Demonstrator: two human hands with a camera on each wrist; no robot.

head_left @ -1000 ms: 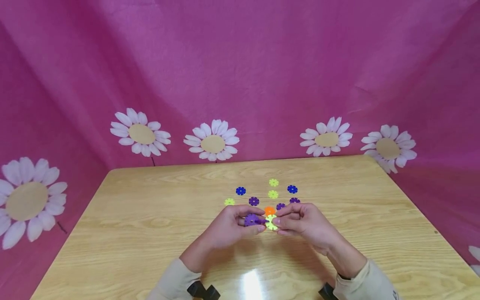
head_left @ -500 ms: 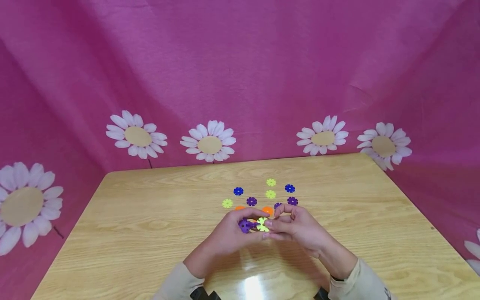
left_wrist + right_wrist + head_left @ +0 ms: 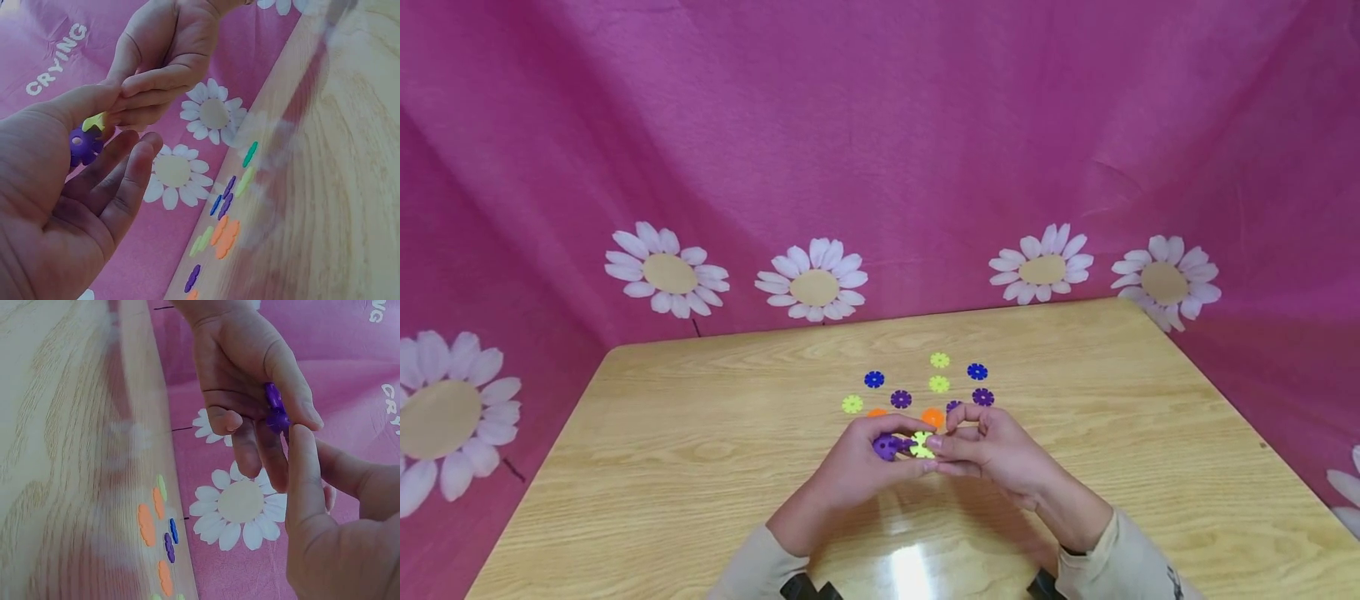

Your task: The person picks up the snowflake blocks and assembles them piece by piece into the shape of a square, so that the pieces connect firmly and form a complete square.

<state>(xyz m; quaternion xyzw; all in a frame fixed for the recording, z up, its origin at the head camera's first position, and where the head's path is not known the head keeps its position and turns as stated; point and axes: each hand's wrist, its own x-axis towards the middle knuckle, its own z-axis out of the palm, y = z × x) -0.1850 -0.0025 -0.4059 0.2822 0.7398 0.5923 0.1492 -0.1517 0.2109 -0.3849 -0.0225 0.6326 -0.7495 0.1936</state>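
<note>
Joined purple notched discs (image 3: 884,447) sit within the curve of my left hand (image 3: 853,467), which holds them between thumb and fingers. My right hand (image 3: 1000,457) pinches a yellow-green notched disc (image 3: 921,445) by its right side. That disc meets the purple pieces, and the fingertips of both hands come together around it. From the left wrist, a purple disc (image 3: 85,147) shows beside the thumb, with a bit of the yellow-green disc (image 3: 94,121) above. In the right wrist view the purple pieces (image 3: 277,422) show; fingers hide the yellow-green one.
Several loose notched discs lie flat beyond the hands: yellow-green (image 3: 939,360), blue (image 3: 874,380), purple (image 3: 901,399) and orange (image 3: 933,417). A green disc (image 3: 250,154) shows from the left wrist. A pink flowered cloth (image 3: 880,167) hangs behind the wooden table (image 3: 625,483).
Both hands have moved slightly left in view, closer together around the discs. The purple pieces have turned a little in the left hand. The loose discs stay put as the head view shifts.
</note>
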